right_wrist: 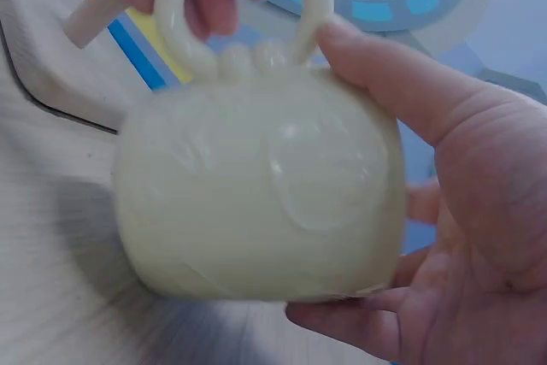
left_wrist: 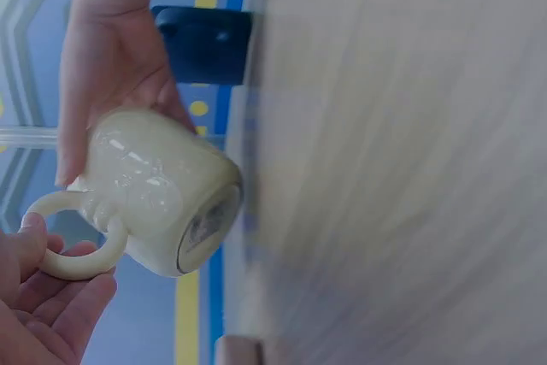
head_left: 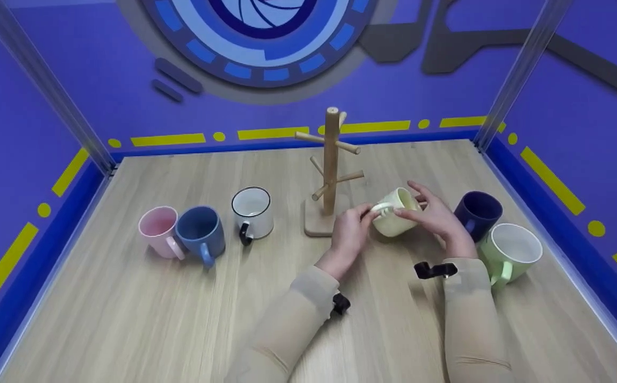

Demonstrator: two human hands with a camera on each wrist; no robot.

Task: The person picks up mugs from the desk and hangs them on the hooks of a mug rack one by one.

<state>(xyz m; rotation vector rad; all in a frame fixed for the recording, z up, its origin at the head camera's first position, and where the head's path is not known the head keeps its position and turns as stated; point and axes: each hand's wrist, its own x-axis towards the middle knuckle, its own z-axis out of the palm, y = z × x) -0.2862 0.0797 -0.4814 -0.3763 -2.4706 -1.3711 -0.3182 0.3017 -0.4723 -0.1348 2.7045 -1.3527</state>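
Observation:
Between both hands a pale yellow mug is held tilted above the table, its bottom showing in the left wrist view. My left hand pinches the ring-shaped handle between thumb and fingers. My right hand grips the mug body from the right, thumb by the handle and fingers around the far side, as the right wrist view shows. Just left of the mug stands a wooden mug tree with several bare pegs on a square base.
To the left stand a pink mug, a blue mug and a white mug with black rim. A navy mug and a light green mug are right of my right hand. Blue walls enclose the wooden table.

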